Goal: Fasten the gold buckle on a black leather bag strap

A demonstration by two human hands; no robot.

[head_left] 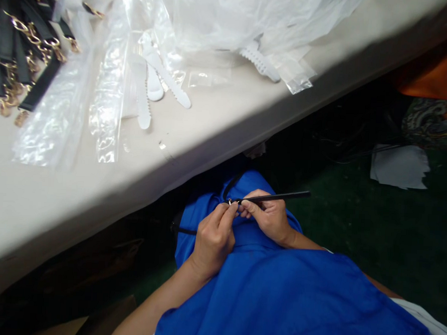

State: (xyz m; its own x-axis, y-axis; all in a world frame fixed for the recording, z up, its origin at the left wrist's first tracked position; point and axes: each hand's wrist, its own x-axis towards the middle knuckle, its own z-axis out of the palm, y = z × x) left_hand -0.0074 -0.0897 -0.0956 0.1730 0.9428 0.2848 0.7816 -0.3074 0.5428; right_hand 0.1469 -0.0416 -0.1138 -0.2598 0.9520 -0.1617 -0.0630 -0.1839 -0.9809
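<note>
In the upper left of the frame, black straps (pixel 43 85) of leather-like material, rather matt, with clasps (pixel 22 118) of glossy, gold-coloured metal. Beside these, clear sleeves (pixel 109 106) of thin plastic, wrinkled and very shiny. Along the top, a cloudy bag (pixel 231 18) of crumpled plastic film. Below it, white notched strips (pixel 144 111) of matt plastic. Underneath, a pale table cover (pixel 172 145), smooth and matt. Just below the centre, a narrow black strap (pixel 289 195), rather smooth, with shiny metal fitting (pixel 229 202). Lower, a blue apron (pixel 276 300) of soft, creased cloth. At right, matt white paper (pixel 399 166).
</note>
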